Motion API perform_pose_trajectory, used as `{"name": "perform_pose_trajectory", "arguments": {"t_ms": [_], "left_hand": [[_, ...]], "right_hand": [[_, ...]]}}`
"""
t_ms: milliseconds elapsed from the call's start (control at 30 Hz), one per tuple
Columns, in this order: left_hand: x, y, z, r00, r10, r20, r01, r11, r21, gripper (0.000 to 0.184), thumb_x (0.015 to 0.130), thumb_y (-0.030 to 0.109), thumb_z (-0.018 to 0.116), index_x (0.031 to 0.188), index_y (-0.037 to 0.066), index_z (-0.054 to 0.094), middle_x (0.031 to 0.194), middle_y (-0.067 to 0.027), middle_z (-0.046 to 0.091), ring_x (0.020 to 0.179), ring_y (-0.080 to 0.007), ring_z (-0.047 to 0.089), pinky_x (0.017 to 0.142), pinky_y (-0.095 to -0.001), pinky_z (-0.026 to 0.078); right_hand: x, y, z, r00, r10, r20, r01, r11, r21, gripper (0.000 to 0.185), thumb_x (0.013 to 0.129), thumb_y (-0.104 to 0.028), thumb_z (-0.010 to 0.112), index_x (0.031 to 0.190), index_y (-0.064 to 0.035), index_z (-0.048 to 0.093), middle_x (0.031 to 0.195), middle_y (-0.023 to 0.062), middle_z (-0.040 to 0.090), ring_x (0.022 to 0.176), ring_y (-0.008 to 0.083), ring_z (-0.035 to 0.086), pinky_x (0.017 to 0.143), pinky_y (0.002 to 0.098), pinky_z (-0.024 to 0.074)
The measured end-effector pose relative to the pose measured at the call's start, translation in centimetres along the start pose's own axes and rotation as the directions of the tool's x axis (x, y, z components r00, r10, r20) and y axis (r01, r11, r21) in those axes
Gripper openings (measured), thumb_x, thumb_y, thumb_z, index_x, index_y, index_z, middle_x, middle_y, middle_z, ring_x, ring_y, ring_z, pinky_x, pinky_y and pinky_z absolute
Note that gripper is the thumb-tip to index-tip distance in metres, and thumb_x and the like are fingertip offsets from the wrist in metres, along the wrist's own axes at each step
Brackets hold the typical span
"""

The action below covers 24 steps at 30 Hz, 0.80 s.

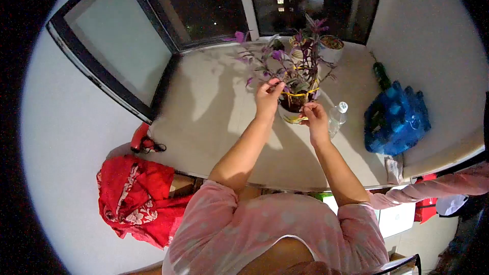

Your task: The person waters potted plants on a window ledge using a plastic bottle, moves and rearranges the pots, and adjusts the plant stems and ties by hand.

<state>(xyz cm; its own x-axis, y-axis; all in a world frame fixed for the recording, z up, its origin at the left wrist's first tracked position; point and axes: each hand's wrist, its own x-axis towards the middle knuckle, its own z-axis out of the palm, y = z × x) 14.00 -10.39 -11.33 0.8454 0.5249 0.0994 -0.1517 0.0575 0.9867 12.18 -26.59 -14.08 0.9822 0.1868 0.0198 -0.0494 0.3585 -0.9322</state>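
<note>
A potted plant [304, 74] with purple and green leaves stands on the pale window ledge, several stems leaning left. A yellow tie [300, 93] runs around its stems, just above the soil. My left hand [268, 101] is at the left side of the plant, fingers bent and closed near the leaves and the tie; what they hold is too small to make out. At the front right rim of the patterned flowerpot [291, 117] is my right hand [316, 120], thumb and finger pinched together; anything between them is hidden.
A clear plastic bottle [336, 120] stands right of my right hand. Behind the plant is another pot [331, 44] with soil. A blue plastic bag [397, 119] and a green bottle [381, 75] are by the right wall. Red cloth [135, 193] and a red hair dryer [140, 136] lie left.
</note>
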Motion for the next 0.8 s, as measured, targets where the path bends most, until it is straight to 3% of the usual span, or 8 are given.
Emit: {"name": "perform_pose_trajectory", "arguments": {"t_ms": [33, 167, 267, 300, 500, 600, 800], "left_hand": [[-0.4, 0.2, 0.0, 0.999, 0.051, -0.004, -0.051, 0.999, -0.011, 0.018, 0.078, 0.013, 0.07, 0.093, 0.005, 0.064, 0.082, 0.0028, 0.055, 0.074, -0.0085, 0.05, 0.067, -0.0235, 0.041], [-1.3, 0.3, -0.3, 0.999, 0.053, -0.001, -0.053, 0.994, -0.092, 0.018, 0.078, 0.007, 0.069, 0.094, 0.005, 0.061, 0.088, -0.0004, 0.058, 0.079, -0.0087, 0.051, 0.072, -0.0233, 0.042], [-0.6, -1.3, -0.7, 0.985, 0.17, 0.011, -0.163, 0.963, -0.216, 0.019, 0.076, 0.008, 0.07, 0.091, 0.005, 0.058, 0.089, -0.0013, 0.057, 0.08, -0.0096, 0.051, 0.072, -0.0237, 0.042], [-0.9, -0.7, -0.9, 0.991, 0.129, -0.046, -0.131, 0.99, -0.055, 0.021, 0.075, 0.01, 0.072, 0.088, 0.005, 0.056, 0.087, -0.0013, 0.056, 0.078, -0.0103, 0.05, 0.071, -0.0236, 0.041], [-2.8, -2.1, -1.7, 0.973, 0.222, -0.065, -0.214, 0.971, 0.103, 0.021, 0.076, 0.011, 0.071, 0.09, 0.006, 0.055, 0.081, 0.0007, 0.053, 0.073, -0.0093, 0.046, 0.067, -0.0232, 0.04], [-4.4, -3.0, -1.3, 0.987, 0.157, 0.028, -0.158, 0.987, 0.025, 0.019, 0.078, 0.011, 0.07, 0.091, 0.008, 0.056, 0.081, 0.003, 0.053, 0.075, -0.0081, 0.046, 0.069, -0.0225, 0.037], [-6.2, -4.5, -0.2, 0.992, 0.069, 0.102, -0.077, 0.994, 0.077, 0.014, 0.078, 0.01, 0.069, 0.088, 0.005, 0.059, 0.077, 0.0029, 0.05, 0.069, -0.0071, 0.042, 0.063, -0.0219, 0.038]], "right_hand": [[-0.3, 0.4, -0.6, 0.998, 0.052, -0.02, -0.05, 0.994, 0.102, 0.01, 0.089, -0.008, 0.053, 0.098, -0.0055, 0.052, 0.087, 0.0052, 0.058, 0.073, 0.0143, 0.059, 0.059, 0.0297, 0.0504], [-0.8, 1.4, -2.2, 0.983, 0.175, -0.048, -0.148, 0.927, 0.346, 0.009, 0.089, -0.011, 0.053, 0.098, -0.0077, 0.049, 0.093, 0.0061, 0.056, 0.083, 0.0167, 0.058, 0.066, 0.0336, 0.0503], [0.0, 2.2, -2.6, 0.971, 0.212, -0.112, -0.168, 0.934, 0.315, 0.008, 0.089, -0.012, 0.054, 0.096, -0.0112, 0.049, 0.093, 0.0042, 0.057, 0.085, 0.0162, 0.057, 0.071, 0.0334, 0.0479], [0.1, 2.2, -2.5, 0.975, 0.189, -0.119, -0.143, 0.938, 0.315, 0.01, 0.089, -0.013, 0.055, 0.096, -0.0121, 0.049, 0.089, 0.0028, 0.056, 0.083, 0.0149, 0.056, 0.068, 0.0319, 0.0469], [1.2, 2.1, -1.2, 0.964, 0.158, -0.214, -0.076, 0.935, 0.347, 0.016, 0.086, -0.016, 0.061, 0.096, -0.0118, 0.049, 0.084, 0.0012, 0.052, 0.072, 0.0129, 0.052, 0.059, 0.0289, 0.0436], [2.7, 2.7, -1.1, 0.958, 0.15, -0.245, -0.054, 0.932, 0.358, 0.014, 0.087, -0.019, 0.059, 0.094, -0.0118, 0.05, 0.082, 0.001, 0.052, 0.069, 0.0122, 0.051, 0.057, 0.0289, 0.0429], [3.5, 3.9, -1.0, 0.941, 0.171, -0.292, -0.043, 0.916, 0.399, 0.012, 0.089, -0.02, 0.056, 0.091, -0.0109, 0.049, 0.073, 0.0007, 0.052, 0.061, 0.0125, 0.049, 0.051, 0.0273, 0.0408]]}}
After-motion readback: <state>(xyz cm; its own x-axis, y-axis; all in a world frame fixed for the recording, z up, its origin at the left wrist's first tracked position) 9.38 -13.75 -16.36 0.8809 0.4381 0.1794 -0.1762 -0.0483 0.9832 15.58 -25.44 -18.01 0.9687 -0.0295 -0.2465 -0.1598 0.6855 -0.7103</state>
